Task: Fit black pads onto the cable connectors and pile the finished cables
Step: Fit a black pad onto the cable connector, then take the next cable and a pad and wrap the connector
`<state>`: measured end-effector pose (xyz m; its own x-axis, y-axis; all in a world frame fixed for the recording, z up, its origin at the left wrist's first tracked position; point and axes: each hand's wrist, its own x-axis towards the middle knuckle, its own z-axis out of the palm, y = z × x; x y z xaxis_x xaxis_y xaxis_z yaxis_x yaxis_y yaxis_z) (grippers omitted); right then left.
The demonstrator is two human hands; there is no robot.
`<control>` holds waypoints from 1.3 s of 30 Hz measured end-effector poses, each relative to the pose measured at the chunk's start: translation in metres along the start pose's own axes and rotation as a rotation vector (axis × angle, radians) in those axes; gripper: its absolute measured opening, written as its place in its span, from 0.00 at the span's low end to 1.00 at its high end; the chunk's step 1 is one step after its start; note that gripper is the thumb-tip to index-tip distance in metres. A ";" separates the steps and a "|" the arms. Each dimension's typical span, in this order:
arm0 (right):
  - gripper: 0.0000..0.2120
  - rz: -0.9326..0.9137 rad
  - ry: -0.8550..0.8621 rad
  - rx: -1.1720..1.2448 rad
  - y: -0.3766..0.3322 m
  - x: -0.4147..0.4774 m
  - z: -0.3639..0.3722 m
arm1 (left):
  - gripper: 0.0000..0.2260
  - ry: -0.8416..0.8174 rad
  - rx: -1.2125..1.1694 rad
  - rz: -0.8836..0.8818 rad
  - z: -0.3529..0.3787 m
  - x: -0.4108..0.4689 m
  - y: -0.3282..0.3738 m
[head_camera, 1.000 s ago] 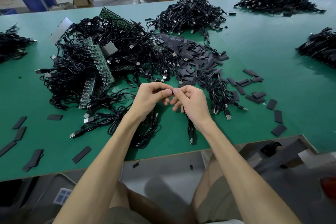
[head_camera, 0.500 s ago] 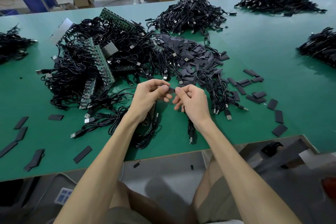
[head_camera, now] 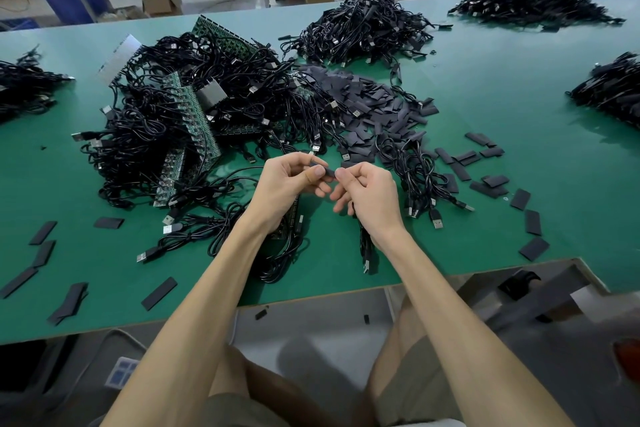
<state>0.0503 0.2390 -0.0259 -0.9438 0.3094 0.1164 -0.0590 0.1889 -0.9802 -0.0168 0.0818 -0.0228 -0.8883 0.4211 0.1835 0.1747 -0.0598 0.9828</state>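
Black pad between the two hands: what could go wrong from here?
The left hand and right hand pinch the black pad with just the fingers, so it may slip or go on crooked. The cable hanging under the right hand could snag the tangled cables beside it.

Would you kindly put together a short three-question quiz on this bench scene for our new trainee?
1. True or false: the left hand and the right hand both pinch one black pad.
2. Where does the heap of loose pads lie? A. in a blue crate; B. on the green table, right of the cable tangle; C. on the person's lap.
3. Fill in: the green strips caught in that tangle are ____.
Key: 1 true; 2 B; 3 circuit boards.
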 end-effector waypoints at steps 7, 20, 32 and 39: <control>0.09 -0.002 0.008 -0.001 0.001 0.000 0.001 | 0.09 -0.005 0.014 -0.004 0.002 -0.001 0.001; 0.08 -0.039 -0.007 0.060 0.000 0.000 0.002 | 0.11 0.152 -0.056 0.066 -0.001 -0.001 0.003; 0.14 0.020 0.014 0.108 -0.002 -0.001 -0.001 | 0.14 0.234 0.111 -0.034 0.004 -0.003 0.019; 0.11 0.055 0.098 0.223 -0.002 0.001 -0.001 | 0.16 -0.249 0.838 -0.141 0.028 -0.038 0.053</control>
<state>0.0494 0.2396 -0.0235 -0.9121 0.4046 0.0659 -0.0886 -0.0376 -0.9954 0.0380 0.0880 0.0220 -0.8236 0.5654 -0.0441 0.4112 0.6489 0.6403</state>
